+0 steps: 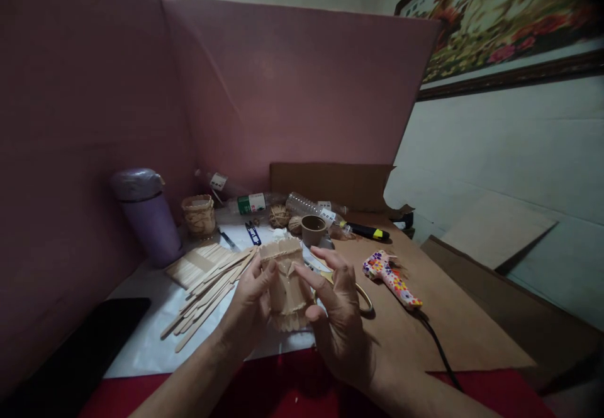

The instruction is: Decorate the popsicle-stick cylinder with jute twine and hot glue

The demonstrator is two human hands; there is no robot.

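Both of my hands hold a small cup-shaped holder built from wooden craft sticks (284,279) above the table. My left hand (248,308) grips its left side with thumb and fingers. My right hand (336,308) clasps the right side, with the index finger stretched out over the top. Loose craft sticks (207,292) lie fanned on white paper (146,342) just left of my hands. A flower-patterned glue gun (391,277) rests on brown cardboard to the right, its black cord trailing toward me.
A purple tumbler (148,216) stands at the left, and next to it a small woven stick basket (199,214). Plastic bottles (264,203), twine balls (279,216), a brown cup (313,230), blue snips (253,233) and a black-yellow knife (368,232) sit behind. Scissors (361,295) lie under my right hand. A black phone (89,342) lies front left.
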